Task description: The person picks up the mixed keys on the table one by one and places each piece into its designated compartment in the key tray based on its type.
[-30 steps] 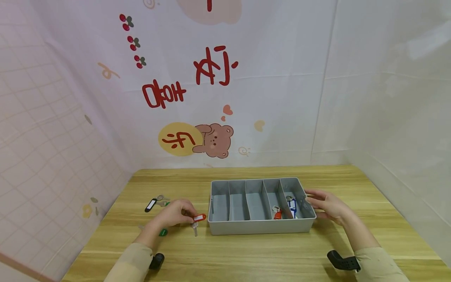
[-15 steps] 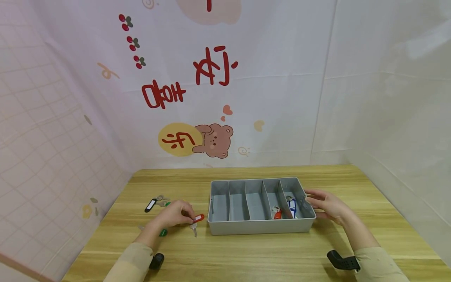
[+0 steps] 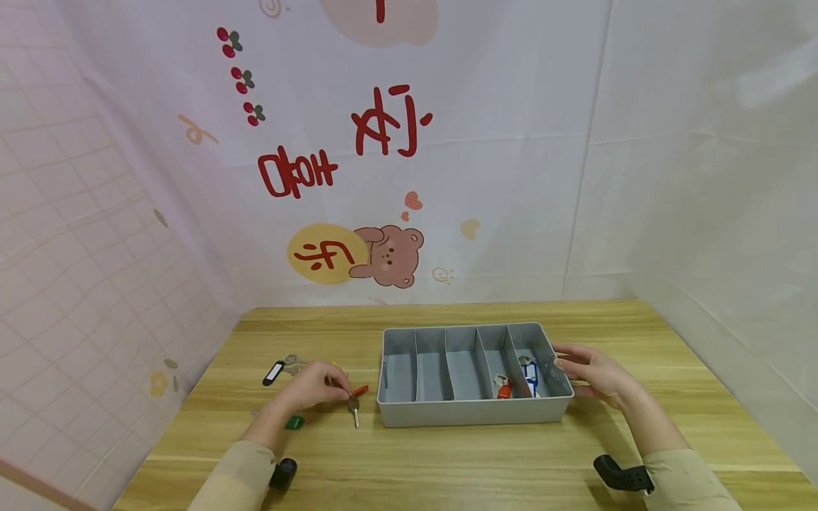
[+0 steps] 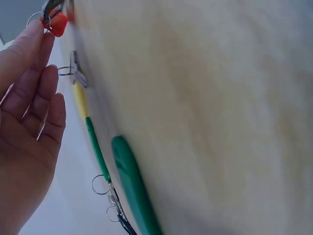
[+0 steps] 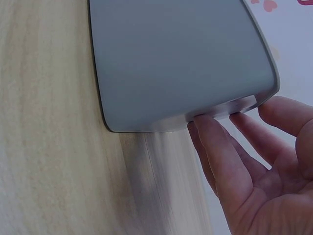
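**Now that the red tag point(image 3: 361, 389) has turned edge-on, its key point(image 3: 356, 416) seems re-aimed**

Outside the gray box point(image 3: 474, 413), at nine o'clock, the left hand point(image 3: 317, 385) pinches the key; at three, the right hand point(image 3: 596, 372) rests extended fingers against the box.

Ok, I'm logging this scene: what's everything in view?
Table: one, tan, under box
Backdrop: one, white, behind table
Box: one, gray, on table
Red-tagged key: one, red, left of box
Boxed tag: one, red, fourth compartment from left
Blue tag: at least one, blue, rightmost compartment
Black tag: one, black, table's left
Green tags: two, green, table's left
Yellow tag: one, yellow, beside green tag
Other keys: several, silver, near tags
Wrist cameras: two, black, by sleeves
Sleeves: two, beige, forearms
Left hand: one, pinching red-tagged key
Right hand: one, touching box
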Action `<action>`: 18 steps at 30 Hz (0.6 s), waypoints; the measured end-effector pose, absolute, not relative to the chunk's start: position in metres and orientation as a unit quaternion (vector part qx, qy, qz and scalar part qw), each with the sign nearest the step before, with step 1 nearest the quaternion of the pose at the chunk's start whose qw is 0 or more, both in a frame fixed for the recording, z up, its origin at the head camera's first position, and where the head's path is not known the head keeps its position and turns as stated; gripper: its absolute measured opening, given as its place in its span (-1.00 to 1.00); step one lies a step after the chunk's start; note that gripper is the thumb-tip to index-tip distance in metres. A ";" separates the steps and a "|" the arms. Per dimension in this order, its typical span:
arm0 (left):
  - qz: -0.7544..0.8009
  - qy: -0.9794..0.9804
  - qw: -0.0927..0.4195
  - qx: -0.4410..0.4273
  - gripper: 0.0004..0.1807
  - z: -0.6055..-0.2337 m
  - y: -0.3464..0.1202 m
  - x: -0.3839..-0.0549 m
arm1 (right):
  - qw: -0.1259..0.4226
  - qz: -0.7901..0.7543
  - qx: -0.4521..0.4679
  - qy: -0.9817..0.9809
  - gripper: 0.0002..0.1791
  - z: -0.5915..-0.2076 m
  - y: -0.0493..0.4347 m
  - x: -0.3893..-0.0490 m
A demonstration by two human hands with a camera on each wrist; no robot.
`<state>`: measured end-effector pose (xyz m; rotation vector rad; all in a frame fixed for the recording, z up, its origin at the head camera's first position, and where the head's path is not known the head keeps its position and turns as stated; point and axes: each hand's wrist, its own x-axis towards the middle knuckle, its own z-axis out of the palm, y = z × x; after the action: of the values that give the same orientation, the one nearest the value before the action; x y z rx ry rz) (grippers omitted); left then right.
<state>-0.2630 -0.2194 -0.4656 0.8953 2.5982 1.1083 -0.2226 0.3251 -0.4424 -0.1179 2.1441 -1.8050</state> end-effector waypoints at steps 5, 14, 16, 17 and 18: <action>0.383 0.879 0.086 0.271 -0.94 -0.458 -0.221 -0.261 | 0.167 -0.634 -0.038 0.755 -0.26 -0.443 0.325 -0.223; 0.403 0.876 0.082 0.250 -0.95 -0.444 -0.220 -0.259 | 0.168 -0.637 -0.043 0.751 -0.27 -0.442 0.325 -0.222; 0.410 0.875 0.081 0.243 -0.95 -0.442 -0.219 -0.259 | 0.168 -0.638 -0.043 0.750 -0.27 -0.442 0.325 -0.222; 0.412 0.875 0.080 0.241 -0.95 -0.441 -0.219 -0.259 | 0.167 -0.639 -0.042 0.750 -0.27 -0.442 0.325 -0.222; 0.412 0.876 0.076 0.239 -0.95 -0.440 -0.219 -0.259 | 0.167 -0.638 -0.042 0.750 -0.27 -0.443 0.325 -0.222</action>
<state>-0.2593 -0.2187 -0.4397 0.7154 2.6256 1.2355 -0.2224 0.3252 -0.4425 -0.1190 2.1355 -1.8160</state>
